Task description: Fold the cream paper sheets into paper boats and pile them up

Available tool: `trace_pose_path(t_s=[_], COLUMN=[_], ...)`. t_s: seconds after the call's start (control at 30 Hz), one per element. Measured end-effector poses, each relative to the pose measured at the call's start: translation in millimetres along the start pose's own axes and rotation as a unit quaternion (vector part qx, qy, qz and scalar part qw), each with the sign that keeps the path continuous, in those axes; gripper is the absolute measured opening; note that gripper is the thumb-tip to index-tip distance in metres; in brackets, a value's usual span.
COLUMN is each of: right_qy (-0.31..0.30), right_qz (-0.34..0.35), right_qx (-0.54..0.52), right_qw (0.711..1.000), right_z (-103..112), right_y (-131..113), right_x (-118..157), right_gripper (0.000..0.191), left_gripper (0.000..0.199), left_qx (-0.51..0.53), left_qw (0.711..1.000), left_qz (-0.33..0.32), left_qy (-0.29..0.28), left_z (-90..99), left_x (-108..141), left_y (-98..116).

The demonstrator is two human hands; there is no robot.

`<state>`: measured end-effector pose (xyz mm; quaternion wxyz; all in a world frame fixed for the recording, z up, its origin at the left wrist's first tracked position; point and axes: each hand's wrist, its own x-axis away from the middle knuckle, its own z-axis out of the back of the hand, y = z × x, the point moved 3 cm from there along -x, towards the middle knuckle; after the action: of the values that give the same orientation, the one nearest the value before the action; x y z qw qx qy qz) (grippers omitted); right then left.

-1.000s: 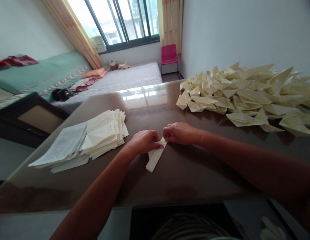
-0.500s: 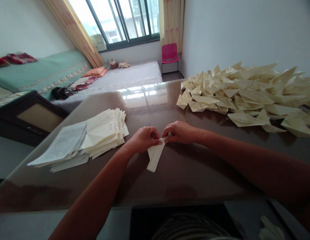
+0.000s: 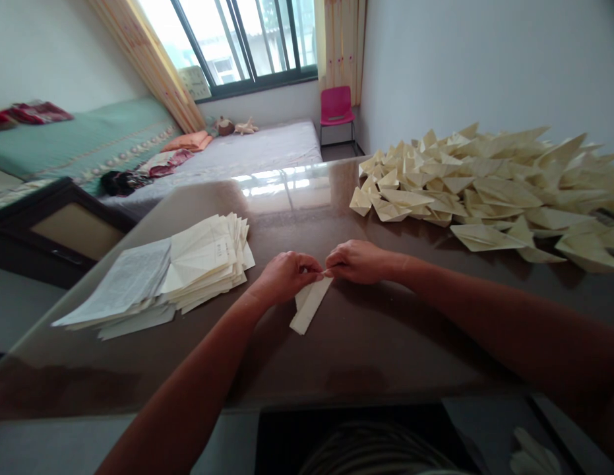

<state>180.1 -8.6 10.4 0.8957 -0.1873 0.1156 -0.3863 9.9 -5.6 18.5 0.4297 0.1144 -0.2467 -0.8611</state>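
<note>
A narrow folded paper [image 3: 311,307] slants over the brown table [image 3: 366,356], its upper end pinched between both hands. My left hand [image 3: 289,276] grips it from the left with thumb and fingers closed. From the right, my right hand [image 3: 356,260] pinches the same end, fingertips almost meeting those of the left. The fingers hide the paper's top part. Left of my hands lies a stack of cream paper sheets [image 3: 202,264], some creased, beside grey printed sheets [image 3: 128,277].
A large heap of folded paper pieces [image 3: 465,178] covers the table's right rear. Past the table stand a bed [image 3: 267,148] and a pink chair [image 3: 336,105]. A dark cabinet [image 3: 64,231] is at the left. White pieces [image 3: 534,452] lie low at the lower right.
Both hands have closed in on the paper's upper end, now almost fingertip to fingertip. The right hand turned slightly, and the paper's lower end shifted a little up and left.
</note>
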Motion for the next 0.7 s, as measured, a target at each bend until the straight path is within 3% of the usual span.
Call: trace_pose_path(t_s=[0.17,0.23,0.37,0.53,0.63,0.7], right_qy=[0.137,0.175,0.207,0.251,0.259,0.218], right_qz=[-0.132,-0.171,-0.195,-0.207,-0.21,-0.212], right_qx=[-0.013,-0.045,-0.134,-0.244,-0.254,-0.238], right_qw=[0.982,0.968,0.949,0.914,0.908,0.923], right_z=[14.0,17.9,16.3,9.3,9.3,10.2], right_y=[21.2,30.5,38.0,40.6,40.0,37.4], right_x=[-1.7,-1.8,-1.9,-2.5,-2.4,-2.1], right_gripper=[0.027,0.029,0.033,0.036,0.039,0.04], left_gripper=[0.04,0.049,0.058,0.051,0.044,0.041], left_qx=[0.062,0.118,0.219,0.236,0.361,0.403], left_qw=[0.973,0.959,0.951,0.93,0.905,0.892], left_qz=[0.02,0.05,0.114,0.138,0.137,0.134], left_qy=[0.22,0.252,0.185,0.246,0.181,0.155], left_z=[15.7,17.7,7.5,7.6,5.5,5.3], left_x=[-5.6,-7.2,-11.0,-9.5,-8.8,-6.7], left_y=[-19.1,-30.5,-47.9,-52.0,-45.8,-41.0])
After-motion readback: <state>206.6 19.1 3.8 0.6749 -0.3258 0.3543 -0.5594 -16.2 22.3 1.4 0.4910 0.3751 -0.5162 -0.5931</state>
